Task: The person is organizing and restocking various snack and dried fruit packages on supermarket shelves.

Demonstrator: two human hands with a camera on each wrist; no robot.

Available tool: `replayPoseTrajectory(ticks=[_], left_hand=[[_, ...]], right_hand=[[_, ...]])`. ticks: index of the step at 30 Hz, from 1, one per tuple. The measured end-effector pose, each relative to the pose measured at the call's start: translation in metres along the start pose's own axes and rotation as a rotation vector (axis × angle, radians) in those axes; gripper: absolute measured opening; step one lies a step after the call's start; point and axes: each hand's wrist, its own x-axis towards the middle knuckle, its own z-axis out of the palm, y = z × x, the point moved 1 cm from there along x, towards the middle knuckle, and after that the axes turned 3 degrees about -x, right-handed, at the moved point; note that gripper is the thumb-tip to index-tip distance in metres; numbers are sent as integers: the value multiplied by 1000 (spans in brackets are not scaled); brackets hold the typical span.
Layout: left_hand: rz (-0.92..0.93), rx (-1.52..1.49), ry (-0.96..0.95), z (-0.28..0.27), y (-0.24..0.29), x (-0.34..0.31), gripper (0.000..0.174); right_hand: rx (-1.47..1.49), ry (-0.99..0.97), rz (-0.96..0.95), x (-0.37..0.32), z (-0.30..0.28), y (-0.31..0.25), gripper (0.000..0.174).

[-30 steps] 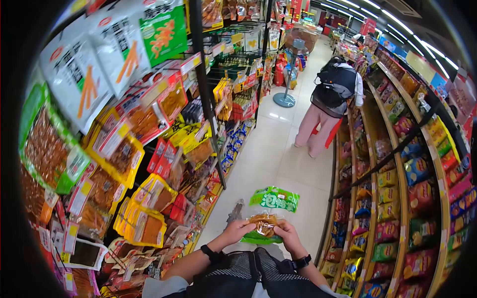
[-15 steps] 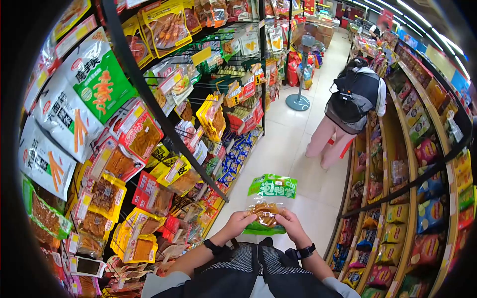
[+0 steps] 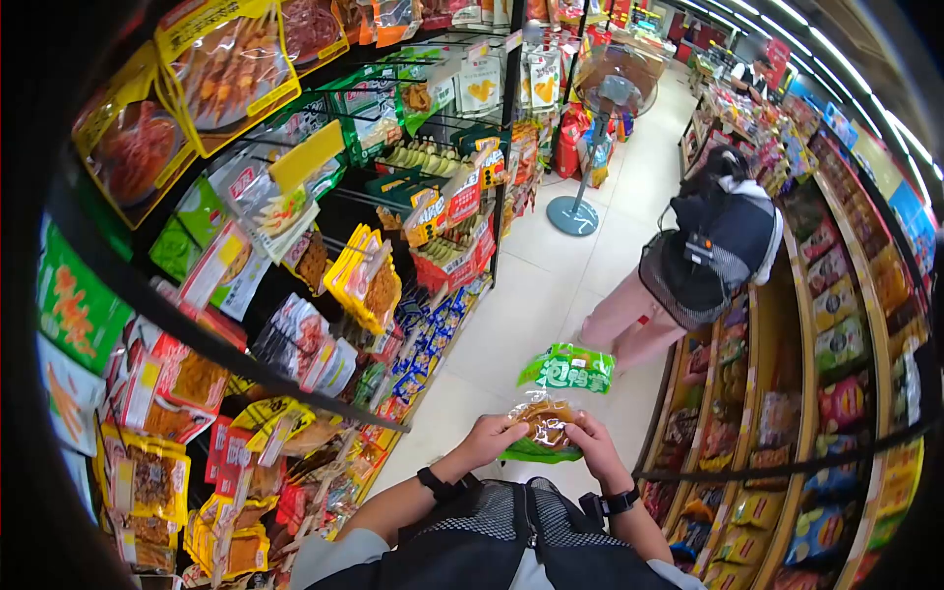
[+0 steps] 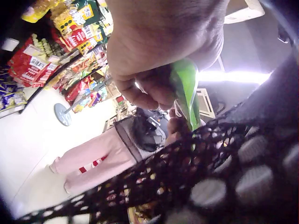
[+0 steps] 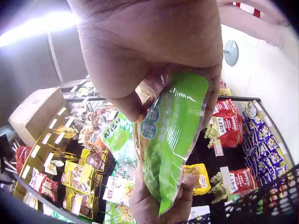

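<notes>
A green and clear snack bag (image 3: 544, 425) with brown food showing through its window is held upright in front of the chest. My left hand (image 3: 484, 442) grips its left edge, thumb on the near face. On the opposite edge my right hand (image 3: 600, 454) pinches it the same way. From the right wrist, the bag's green printed side (image 5: 175, 130) shows between the two hands. In the left wrist view only a green strip of the bag (image 4: 187, 86) appears below my left hand (image 4: 163, 42).
Hanging packets of snacks (image 3: 228, 74) fill a rack on the left. Shelves of bagged snacks (image 3: 836, 324) line the right side. Ahead in the aisle a person with a dark backpack (image 3: 703, 251) bends toward those shelves. A standing fan (image 3: 574, 215) is beyond.
The view has moved forward along the aisle, bringing the rack's dark post and the person ahead closer. Both hands keep hold of the bag throughout.
</notes>
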Motion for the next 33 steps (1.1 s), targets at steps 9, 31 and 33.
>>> replayPoseTrajectory(ticks=[9, 31, 33], left_hand=[[89, 94, 166, -93, 70, 102, 31], [264, 525, 702, -280, 218, 324, 31], [301, 525, 742, -291, 241, 335, 29]], right_hand=[[-20, -93, -43, 203, -5, -105, 33], [382, -353, -140, 588, 43, -296, 20], [405, -378, -174, 604, 53, -325, 13]])
